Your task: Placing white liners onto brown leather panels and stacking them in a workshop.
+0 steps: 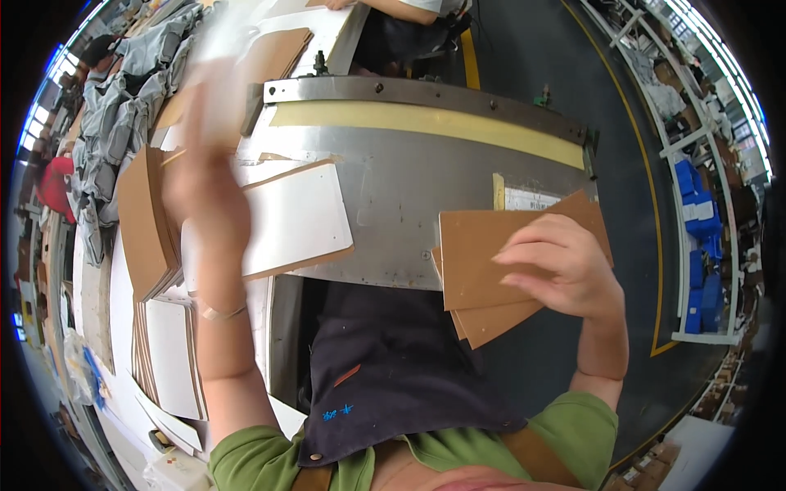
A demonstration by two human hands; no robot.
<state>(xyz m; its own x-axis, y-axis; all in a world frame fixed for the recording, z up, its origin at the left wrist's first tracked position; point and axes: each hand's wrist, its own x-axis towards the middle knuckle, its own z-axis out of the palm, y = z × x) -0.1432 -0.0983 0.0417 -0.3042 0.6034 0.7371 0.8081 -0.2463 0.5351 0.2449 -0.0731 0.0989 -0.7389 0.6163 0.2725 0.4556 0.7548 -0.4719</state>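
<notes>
My right hand (565, 266) is over a fanned pile of brown boards (471, 250) at the right end of the metal table. Its fingers are bent and apart from the thumb, with nothing between them. My left hand (209, 192) is smeared by motion at the left, between a stack of brown boards (143, 229) and a white-faced board (299, 217). A whitish, see-through blur (225, 69) shows beyond its fingers. Whether the hand holds it cannot be made out.
A metal bar (426, 94) with a pale yellow strip (426, 131) runs across the far side of the metal table (385, 196). White-edged boards (172, 356) lie at the left. Grey cloth pieces (115, 123) are heaped farther back. A person's arm (405, 10) shows at the top.
</notes>
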